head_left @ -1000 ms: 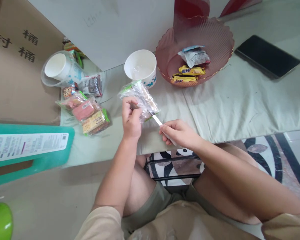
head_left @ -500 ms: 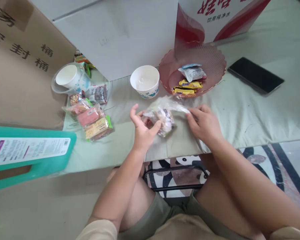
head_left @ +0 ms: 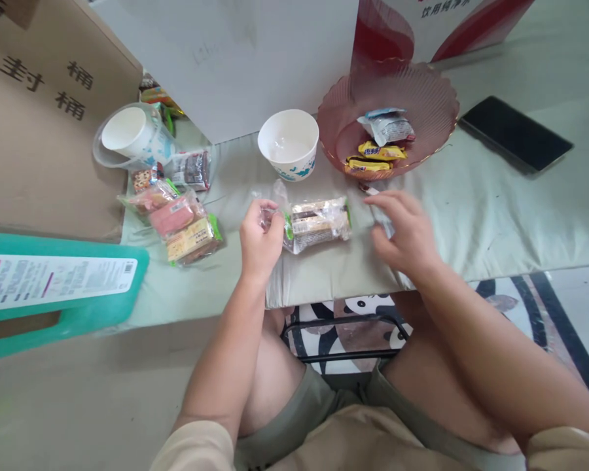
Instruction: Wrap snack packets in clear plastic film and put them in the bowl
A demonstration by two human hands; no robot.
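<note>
My left hand [head_left: 262, 239] pinches the crumpled end of a clear plastic bag [head_left: 279, 196] at the table's near side. Wrapped biscuits [head_left: 320, 222] with green-edged packaging lie at the bag, to the right of those fingers. My right hand [head_left: 405, 232] hovers over the cloth to the right of the biscuits, thumb and fingers apart, with nothing visibly gripped. Close to its index finger is a small brown-and-white item [head_left: 368, 189], too small to name. Behind the biscuits stands a white paper cup [head_left: 289, 147] with a blue pattern.
A pink scalloped bowl [head_left: 336, 124] with several small snack packets stands behind my right hand. To its right lies a black phone [head_left: 516, 134]. Wrapped snacks [head_left: 189, 226], stacked paper cups [head_left: 127, 134] and a teal-handled object [head_left: 93, 314] are at left. Boxes [head_left: 279, 59] line the back.
The biscuits now lie flat on the cloth. My left hand has moved left and closed on the bag's end, while my right hand has let go of the plastic and spread its fingers.
</note>
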